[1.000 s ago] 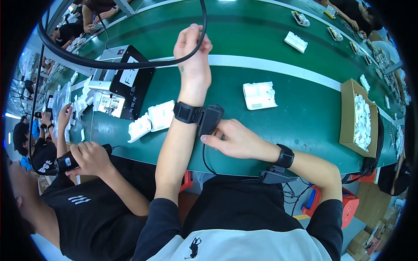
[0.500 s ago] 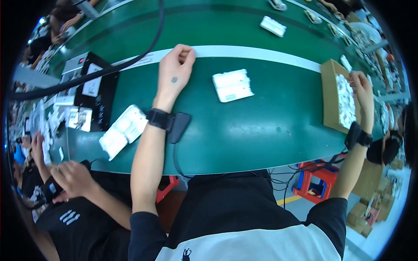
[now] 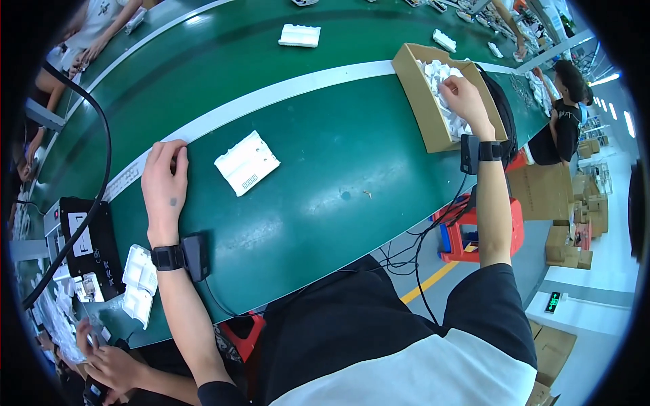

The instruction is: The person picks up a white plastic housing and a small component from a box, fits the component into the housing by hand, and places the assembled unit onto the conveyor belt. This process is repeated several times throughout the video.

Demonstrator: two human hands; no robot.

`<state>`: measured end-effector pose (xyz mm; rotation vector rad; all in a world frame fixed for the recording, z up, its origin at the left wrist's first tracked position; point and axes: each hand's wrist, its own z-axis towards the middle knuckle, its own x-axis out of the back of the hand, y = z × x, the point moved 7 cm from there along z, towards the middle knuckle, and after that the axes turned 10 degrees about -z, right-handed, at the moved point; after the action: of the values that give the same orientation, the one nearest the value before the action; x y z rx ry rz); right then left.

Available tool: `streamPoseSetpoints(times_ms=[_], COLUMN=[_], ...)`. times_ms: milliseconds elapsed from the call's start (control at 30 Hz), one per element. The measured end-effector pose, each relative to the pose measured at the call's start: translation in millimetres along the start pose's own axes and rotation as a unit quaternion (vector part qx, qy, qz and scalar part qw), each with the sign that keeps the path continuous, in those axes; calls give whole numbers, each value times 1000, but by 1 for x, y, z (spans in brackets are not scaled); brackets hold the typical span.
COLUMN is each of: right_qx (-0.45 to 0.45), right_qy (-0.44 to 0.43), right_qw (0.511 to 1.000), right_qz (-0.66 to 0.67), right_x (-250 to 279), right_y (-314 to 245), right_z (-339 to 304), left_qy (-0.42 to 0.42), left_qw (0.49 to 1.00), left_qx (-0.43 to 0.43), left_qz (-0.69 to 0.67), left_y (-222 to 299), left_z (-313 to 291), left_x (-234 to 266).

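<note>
My right hand [image 3: 464,103] reaches into a long cardboard box [image 3: 418,101] at the right. Its fingers are bent together among crumpled-looking white pieces [image 3: 458,124], and what they grip is hidden. At the left, my left hand [image 3: 164,178] lies on the green table by the white strip, fingers loosely bent and thumb apart, holding nothing I can see. Between the hands, nearer the left one, rests a white moulded case part [image 3: 248,164] with a notched edge. An opened-out white case [image 3: 139,284] lies beside my left forearm.
A black machine box [image 3: 91,250] stands at the left, with a black cable [image 3: 105,128] hanging before it. Another white part [image 3: 299,36] lies beyond the strip [image 3: 291,88]. A co-worker's hand [image 3: 112,365] is at lower left. A red stool [image 3: 501,230] stands below the table's right end.
My view has turned toward the right. My right hand has moved from the box's far side down into its white pieces. The left hand's curled fingers have loosened onto the table.
</note>
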<state>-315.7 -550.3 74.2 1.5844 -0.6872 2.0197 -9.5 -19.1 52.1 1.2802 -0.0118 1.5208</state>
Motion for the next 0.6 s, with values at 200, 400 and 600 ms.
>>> streamPoseSetpoints(times_ms=[200,400,600], right_qx=[34,71,-8], right_qy=[-47,-18,44], right_qw=[998,997,995], right_qz=[13,-30,89], right_x=[-14,15,78], right_y=[-11,-1,-81], right_z=[10,19,5], left_qy=[-3,-74,-123], left_qw=[990,977,983], left_qx=[67,-89,-95], left_qz=[-124,-181,-95], left_y=[5,67,72], left_z=[-6,-6,-17], left_x=[3,-14,-32])
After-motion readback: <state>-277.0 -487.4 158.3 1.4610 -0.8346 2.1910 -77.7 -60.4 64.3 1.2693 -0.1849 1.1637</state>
